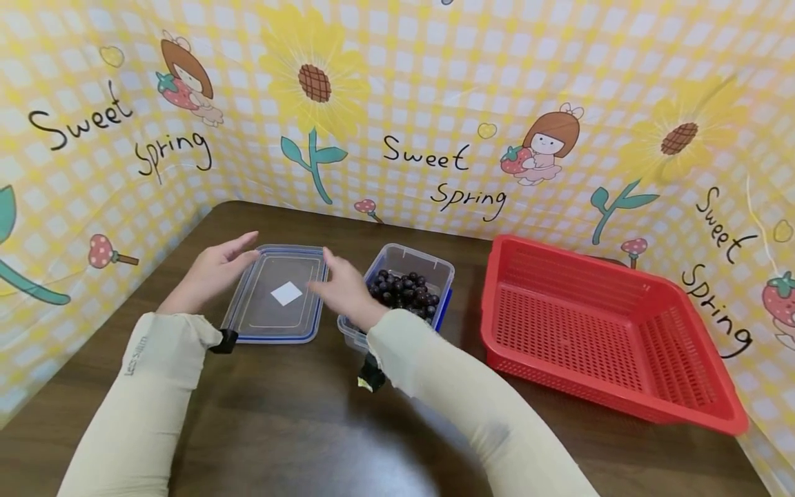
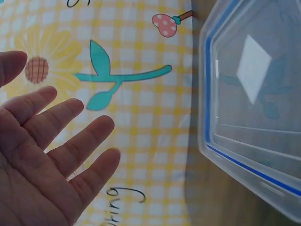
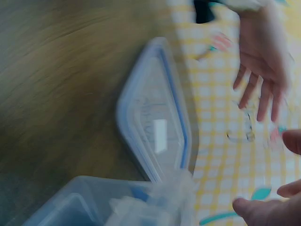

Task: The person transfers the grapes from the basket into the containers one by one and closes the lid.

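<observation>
Over the left edge of a clear lid with a blue seal (image 1: 267, 323), my left hand (image 1: 208, 273) is held with its fingers extended. Its palm and spread fingers show bare in the left wrist view, apart from the lid (image 2: 235, 136). My right hand (image 1: 348, 286) hovers between the lid's right edge and a clear plastic box (image 1: 404, 255), thumb and fingers apart and holding nothing. Dark, round, grape-like fruits (image 1: 406, 290) lie in the box; the right hand and sleeve hide part of it. A white square label (image 1: 286, 294) is on the lid.
A red perforated basket (image 1: 577, 397) stands on the right of the brown wooden table (image 1: 279, 428). Yellow checked cloth (image 1: 422, 83) with printed flowers rises behind and at both sides. A blue edge (image 1: 444, 310) shows along the box's right side.
</observation>
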`<state>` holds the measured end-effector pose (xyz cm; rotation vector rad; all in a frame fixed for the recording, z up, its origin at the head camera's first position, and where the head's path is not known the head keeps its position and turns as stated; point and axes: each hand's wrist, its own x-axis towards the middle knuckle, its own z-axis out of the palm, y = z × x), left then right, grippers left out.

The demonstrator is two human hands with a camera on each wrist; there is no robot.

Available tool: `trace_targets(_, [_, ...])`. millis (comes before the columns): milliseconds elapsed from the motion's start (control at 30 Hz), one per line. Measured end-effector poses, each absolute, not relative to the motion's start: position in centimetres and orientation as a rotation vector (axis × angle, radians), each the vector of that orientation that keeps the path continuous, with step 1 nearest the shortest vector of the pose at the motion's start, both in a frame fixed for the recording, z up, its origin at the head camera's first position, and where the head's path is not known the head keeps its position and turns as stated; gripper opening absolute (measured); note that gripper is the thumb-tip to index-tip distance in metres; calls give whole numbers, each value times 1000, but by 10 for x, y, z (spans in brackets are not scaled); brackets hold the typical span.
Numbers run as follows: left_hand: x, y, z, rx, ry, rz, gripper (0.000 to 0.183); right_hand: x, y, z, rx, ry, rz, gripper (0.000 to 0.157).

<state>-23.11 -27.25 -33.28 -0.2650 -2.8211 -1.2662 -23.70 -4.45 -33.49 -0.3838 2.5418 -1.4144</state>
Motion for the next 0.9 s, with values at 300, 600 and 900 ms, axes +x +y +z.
trace_targets(300, [-220,-294,-365,-103,-2815,-1393,59,-217,-62,-369,-351,2620,-1382,88])
trace_targets(600, [-219,-301,-374,-56,-2912,-1435,64,-198,-74,-391,-384,2617,-1391,91])
trace_targets(900, [-214,-308,-383,74,-3108,-1439,70,-192,-78,-403,-210,2632,-1122,94])
